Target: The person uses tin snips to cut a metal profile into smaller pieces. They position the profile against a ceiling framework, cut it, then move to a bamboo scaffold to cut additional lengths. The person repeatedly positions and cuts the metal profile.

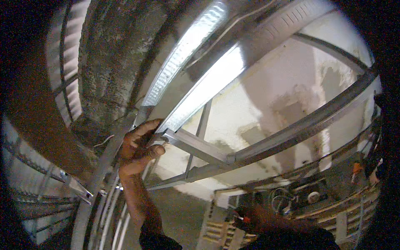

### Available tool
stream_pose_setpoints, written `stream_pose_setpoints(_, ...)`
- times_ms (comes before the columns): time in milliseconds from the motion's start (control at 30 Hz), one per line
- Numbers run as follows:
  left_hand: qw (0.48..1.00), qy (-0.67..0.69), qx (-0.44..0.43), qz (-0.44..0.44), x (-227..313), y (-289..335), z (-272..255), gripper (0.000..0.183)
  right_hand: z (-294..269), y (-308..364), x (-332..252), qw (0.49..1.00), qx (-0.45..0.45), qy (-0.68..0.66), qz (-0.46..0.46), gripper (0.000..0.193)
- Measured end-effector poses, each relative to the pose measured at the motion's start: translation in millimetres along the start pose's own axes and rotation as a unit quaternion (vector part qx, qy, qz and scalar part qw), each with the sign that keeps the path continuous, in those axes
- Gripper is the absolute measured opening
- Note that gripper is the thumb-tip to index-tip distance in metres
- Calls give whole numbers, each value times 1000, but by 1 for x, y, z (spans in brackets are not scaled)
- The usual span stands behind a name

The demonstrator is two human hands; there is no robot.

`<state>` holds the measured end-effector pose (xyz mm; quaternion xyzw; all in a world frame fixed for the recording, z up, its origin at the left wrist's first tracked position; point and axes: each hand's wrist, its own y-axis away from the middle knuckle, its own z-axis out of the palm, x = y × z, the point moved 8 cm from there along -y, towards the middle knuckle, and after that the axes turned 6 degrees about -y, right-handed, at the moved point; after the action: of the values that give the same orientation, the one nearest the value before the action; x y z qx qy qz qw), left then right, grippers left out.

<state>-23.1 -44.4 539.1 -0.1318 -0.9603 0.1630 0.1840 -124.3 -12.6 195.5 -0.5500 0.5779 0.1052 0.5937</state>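
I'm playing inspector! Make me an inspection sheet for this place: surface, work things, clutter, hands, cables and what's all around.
Surface: no tabletop seen; a patchy, stained pale wall shows behind the bars.
Work things: a bright metal strip slants up rightward; a short crossbar runs from near its lower end to a long metal rail.
Clutter: slatted wooden pieces, lower right, and a round pale item.
Hands: left hand at the strip's lower end, grip unclear; right hand low, dark, beside something red-tipped.
Cables: thin pale strand, maybe wire.
Surroundings: rough dark surface, upper left.
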Motion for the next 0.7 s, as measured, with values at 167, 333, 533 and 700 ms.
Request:
stream_pose_setpoints(167, 995, -66, 67, -16, -7, 9, -15, 65, 65, 31, 36, 980, -126, -150, 30, 48)
stream_pose_setpoints(333, 986, -99, 122, -57, -17, 15, -30, 55, 123, 53, 58, 952, -230, -197, 52, 52)
stream_pose_setpoints(533, 988, -99, 104, -65, -4, 14, -23, 41, 137, 60, 61, 950, -187, -248, -32, 50)
stream_pose_setpoints(700, 983, -120, 110, -81, -2, 10, -27, 41, 140, 67, 67, 913, -233, -332, 33, 42)
